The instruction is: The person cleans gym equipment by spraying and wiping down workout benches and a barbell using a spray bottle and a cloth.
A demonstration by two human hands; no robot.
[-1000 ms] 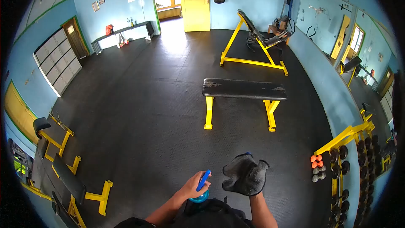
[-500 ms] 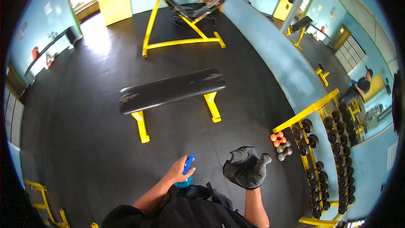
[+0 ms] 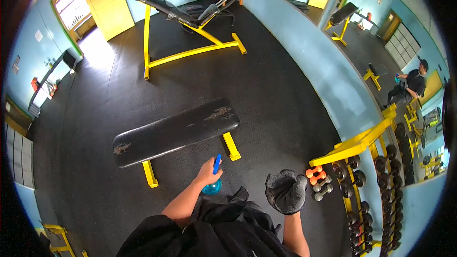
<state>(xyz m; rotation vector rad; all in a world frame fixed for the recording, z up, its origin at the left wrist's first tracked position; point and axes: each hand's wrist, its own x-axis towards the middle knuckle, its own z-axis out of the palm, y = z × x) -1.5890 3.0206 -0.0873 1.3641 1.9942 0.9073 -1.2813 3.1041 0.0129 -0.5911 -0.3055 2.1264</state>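
Note:
My left hand (image 3: pixel 206 173) is wrapped round the neck of a spray bottle with a blue trigger (image 3: pixel 217 163) and a teal, rounded body (image 3: pixel 213 187). A dark grey cloth (image 3: pixel 286 191) covers my right hand (image 3: pixel 291 213), hiding the fingers, so their grip cannot be made out. Just beyond my left hand stands a flat black bench (image 3: pixel 176 132) on yellow legs, its padding worn at both ends. Neither hand touches the bench.
An inclined bench (image 3: pixel 195 52) with a yellow frame stands farther back. Orange dumbbells (image 3: pixel 316 175) and grey dumbbells (image 3: pixel 322 188) lie on the floor beside a yellow dumbbell rack (image 3: pixel 354 147). A wall mirror (image 3: pixel 381 52) runs along the right.
The view has swung right and nearer the flat bench, which now appears lower left and tilted. Both hands keep the bottle and cloth; the cloth-covered hand is farther from the left one.

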